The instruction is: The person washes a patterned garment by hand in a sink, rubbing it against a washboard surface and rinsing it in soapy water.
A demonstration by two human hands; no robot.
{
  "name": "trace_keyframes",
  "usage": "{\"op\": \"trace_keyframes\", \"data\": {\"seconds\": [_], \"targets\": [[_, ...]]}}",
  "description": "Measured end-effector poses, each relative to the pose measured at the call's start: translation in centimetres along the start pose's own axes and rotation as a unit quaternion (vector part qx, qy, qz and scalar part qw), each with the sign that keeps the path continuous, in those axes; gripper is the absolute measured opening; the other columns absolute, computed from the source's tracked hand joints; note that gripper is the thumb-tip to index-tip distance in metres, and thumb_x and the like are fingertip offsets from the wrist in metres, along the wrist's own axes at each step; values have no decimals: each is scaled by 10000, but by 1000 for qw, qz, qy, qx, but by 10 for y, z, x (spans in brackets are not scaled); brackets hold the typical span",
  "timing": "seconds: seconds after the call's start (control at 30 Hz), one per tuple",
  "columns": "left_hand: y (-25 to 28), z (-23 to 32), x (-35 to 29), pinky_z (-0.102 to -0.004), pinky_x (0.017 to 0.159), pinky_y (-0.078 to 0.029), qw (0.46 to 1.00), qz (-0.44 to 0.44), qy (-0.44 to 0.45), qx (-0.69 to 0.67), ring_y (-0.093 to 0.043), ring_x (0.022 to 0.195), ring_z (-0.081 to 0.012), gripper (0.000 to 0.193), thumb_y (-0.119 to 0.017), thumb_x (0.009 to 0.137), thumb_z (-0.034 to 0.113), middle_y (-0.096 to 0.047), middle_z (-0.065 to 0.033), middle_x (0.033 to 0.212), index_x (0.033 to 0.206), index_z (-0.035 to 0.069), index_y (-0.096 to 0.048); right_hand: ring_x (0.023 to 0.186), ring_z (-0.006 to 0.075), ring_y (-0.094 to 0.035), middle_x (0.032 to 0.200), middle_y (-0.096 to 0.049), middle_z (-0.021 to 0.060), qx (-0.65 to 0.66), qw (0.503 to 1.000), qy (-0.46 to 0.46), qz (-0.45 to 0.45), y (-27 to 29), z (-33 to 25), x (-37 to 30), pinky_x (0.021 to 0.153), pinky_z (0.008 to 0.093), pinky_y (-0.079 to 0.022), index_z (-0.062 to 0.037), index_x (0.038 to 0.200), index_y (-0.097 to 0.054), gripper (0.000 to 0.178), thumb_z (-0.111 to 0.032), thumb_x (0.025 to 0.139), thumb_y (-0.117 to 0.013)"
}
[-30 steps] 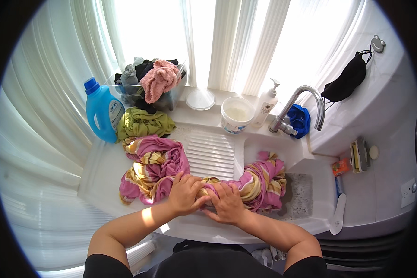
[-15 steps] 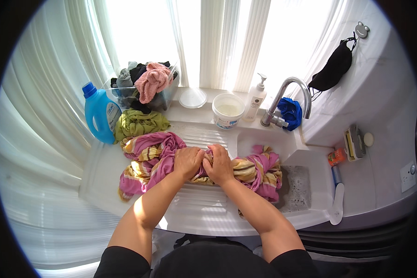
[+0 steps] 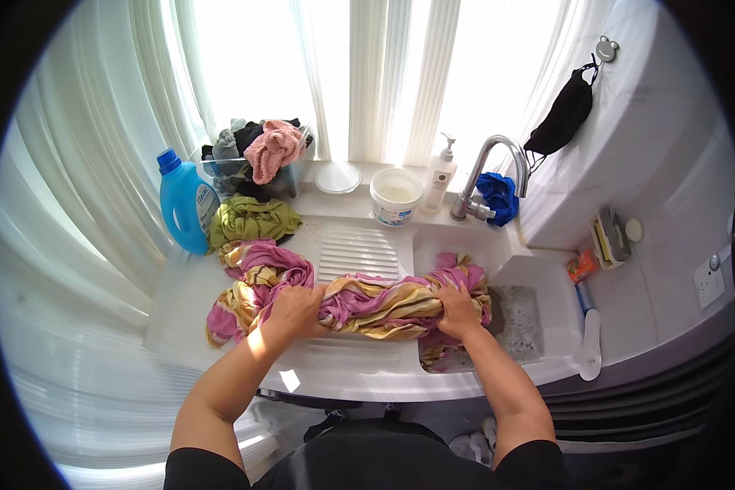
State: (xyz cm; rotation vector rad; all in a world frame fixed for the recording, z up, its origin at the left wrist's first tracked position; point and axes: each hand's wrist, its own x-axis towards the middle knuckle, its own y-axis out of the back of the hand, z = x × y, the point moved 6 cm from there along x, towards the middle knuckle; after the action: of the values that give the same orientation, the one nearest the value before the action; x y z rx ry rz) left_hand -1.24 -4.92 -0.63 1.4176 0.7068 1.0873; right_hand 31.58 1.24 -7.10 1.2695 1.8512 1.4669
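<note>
A long pink and yellow striped cloth (image 3: 381, 307), rolled into a thick rope, lies across the white sink's ribbed washboard (image 3: 359, 255). My left hand (image 3: 296, 311) grips it left of the middle, and a bunched heap of the same cloth spreads beyond that hand. Farther right, my right hand (image 3: 457, 312) is closed round the cloth beside the basin (image 3: 518, 322). Its right end hangs over the basin, where grey sudsy water shows. The cloth hides part of the washboard, and my fingertips are partly lost in its folds.
Behind the washboard are a lime-green cloth (image 3: 251, 222), a blue detergent bottle (image 3: 188, 204), a clear bin of clothes (image 3: 290, 180), a white tub (image 3: 395, 196) and a pump bottle (image 3: 439, 175). A curved faucet (image 3: 498, 151) rises at the basin's back. A white-handled brush (image 3: 590, 343) lies on the right rim.
My hands have moved apart, the left one leftward and the right one rightward along the cloth. The stretch between them now shows. The whole view has shifted slightly.
</note>
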Motion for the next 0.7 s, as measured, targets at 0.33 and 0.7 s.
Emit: {"op": "trace_keyframes", "data": {"seconds": [0.33, 0.7], "targets": [[115, -114, -76, -462, 778, -527, 944, 5, 325, -54, -665, 892, -361, 664, -789, 647, 416, -684, -184, 894, 1195, 90, -603, 846, 266, -647, 807, -668, 65, 69, 986, 47, 146, 45, -158, 92, 1088, 547, -332, -92, 844, -677, 163, -223, 769, -736], [21, 16, -59, -697, 1103, -166, 991, -81, 73, 80, -295, 1398, -442, 981, -767, 576, 233, -329, -197, 1522, 1486, 197, -403, 1352, 360, -419, 1402, -529, 131, 4, 997, 30, -69, 54, -38, 33, 1138, 542, -278, -134, 1396, -520, 770, -285, 689, -785]]}}
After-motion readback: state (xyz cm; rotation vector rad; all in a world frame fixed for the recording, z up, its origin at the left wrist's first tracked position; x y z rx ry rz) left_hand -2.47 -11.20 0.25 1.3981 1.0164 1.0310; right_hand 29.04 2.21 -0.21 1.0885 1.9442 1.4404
